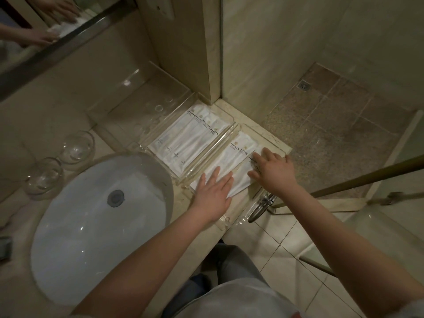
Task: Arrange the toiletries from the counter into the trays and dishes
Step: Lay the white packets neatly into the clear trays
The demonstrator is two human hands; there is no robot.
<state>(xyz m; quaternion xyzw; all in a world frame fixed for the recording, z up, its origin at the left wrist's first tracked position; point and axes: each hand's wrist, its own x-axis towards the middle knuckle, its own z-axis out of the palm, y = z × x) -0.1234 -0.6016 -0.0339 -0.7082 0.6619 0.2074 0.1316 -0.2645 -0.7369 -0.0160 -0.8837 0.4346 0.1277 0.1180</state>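
Left hand [212,193] and right hand [274,172] pressed flat, fingers spread, on packets [231,161] in the near tray [275,140]. Tray beyond the fingertips [190,140] was filled. Glass dishes [78,146] looked empty, perhaps.

Head view, steep downward, close over counter [229,106].

The 2 forearms are bare from the bottom edge of the view up to the wrists, with no watch, bracelet or ring visible on the left hand [212,193] or the right hand [274,172]. A light grey-white top [234,299] covers the torso at the bottom of the view. Below it show blue-grey trousers [231,262], creased at the front.
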